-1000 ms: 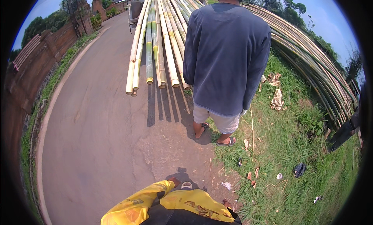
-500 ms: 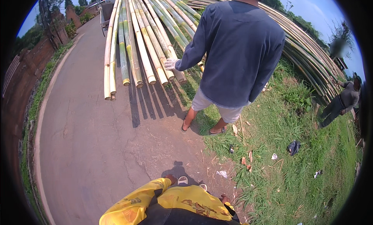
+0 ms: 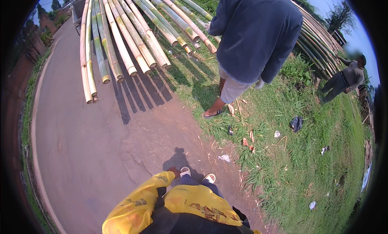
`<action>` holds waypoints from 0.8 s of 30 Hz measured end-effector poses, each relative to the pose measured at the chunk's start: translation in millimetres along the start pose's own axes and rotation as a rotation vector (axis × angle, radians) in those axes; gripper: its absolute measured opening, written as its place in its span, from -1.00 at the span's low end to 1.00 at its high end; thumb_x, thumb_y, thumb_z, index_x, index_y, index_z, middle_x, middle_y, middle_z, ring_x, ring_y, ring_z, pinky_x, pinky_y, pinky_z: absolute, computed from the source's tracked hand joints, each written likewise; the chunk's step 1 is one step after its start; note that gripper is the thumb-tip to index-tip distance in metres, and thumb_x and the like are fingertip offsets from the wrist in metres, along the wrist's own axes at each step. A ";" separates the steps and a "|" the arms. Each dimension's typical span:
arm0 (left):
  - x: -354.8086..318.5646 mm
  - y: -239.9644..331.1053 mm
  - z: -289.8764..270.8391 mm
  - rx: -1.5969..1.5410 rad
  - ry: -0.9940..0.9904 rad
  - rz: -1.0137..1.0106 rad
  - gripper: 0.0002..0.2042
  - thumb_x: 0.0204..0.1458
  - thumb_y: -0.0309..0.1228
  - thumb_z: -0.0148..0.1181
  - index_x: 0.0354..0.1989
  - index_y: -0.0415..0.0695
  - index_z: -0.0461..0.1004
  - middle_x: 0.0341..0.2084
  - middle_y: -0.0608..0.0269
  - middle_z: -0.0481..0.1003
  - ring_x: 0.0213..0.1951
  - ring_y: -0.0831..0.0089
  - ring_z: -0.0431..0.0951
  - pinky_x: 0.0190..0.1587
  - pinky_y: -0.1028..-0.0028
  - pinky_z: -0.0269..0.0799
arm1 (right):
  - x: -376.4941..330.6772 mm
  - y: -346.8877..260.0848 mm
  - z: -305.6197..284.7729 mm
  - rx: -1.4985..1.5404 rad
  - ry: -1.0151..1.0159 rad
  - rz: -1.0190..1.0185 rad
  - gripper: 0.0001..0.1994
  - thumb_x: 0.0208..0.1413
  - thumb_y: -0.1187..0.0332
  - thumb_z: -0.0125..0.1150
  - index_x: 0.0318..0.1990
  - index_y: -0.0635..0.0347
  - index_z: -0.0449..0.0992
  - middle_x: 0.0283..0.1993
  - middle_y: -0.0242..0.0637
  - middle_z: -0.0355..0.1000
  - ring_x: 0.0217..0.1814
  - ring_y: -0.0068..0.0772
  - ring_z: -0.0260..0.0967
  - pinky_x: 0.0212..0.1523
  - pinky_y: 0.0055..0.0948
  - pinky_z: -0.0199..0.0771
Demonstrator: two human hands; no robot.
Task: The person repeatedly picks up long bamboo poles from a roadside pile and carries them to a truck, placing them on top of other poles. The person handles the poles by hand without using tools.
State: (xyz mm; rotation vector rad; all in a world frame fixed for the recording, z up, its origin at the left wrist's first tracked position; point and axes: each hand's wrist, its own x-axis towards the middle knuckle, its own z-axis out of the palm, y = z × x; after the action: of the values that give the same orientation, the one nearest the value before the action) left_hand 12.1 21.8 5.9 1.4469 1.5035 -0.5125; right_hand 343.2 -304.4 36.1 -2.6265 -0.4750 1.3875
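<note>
1. My left hand (image 3: 174,171) hangs at the end of my yellow sleeve (image 3: 139,201), seemingly curled and holding nothing; how far it is closed I cannot tell. My right hand is out of sight.
2. The long green-and-tan bamboo poles (image 3: 121,44) lie well ahead of my left hand, their cut ends jutting over the reddish paved road (image 3: 89,153).
3. A person in a dark blue top (image 3: 254,32) stands between me and the poles, at the grass edge.
4. White paper scraps (image 3: 224,158) and a crumpled dark bag (image 3: 296,123) litter the grass (image 3: 307,165).
</note>
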 end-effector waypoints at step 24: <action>67.2 278.8 146.4 0.361 -0.031 0.287 -0.49 0.02 0.03 0.16 -0.13 -0.22 0.56 -0.15 -0.11 0.56 -0.07 0.07 0.57 0.06 0.27 0.41 | 36.1 100.5 -214.6 1.746 -0.013 0.123 -0.34 0.20 -0.09 -0.06 0.38 0.00 0.08 0.13 -0.10 0.42 0.14 -0.19 0.37 0.14 -0.07 0.20</action>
State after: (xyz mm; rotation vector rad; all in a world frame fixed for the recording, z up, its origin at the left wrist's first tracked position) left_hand 330.8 -4.1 -31.9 1.8896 1.1907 -0.6472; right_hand 560.3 -380.6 103.4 -1.1502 0.6675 0.9507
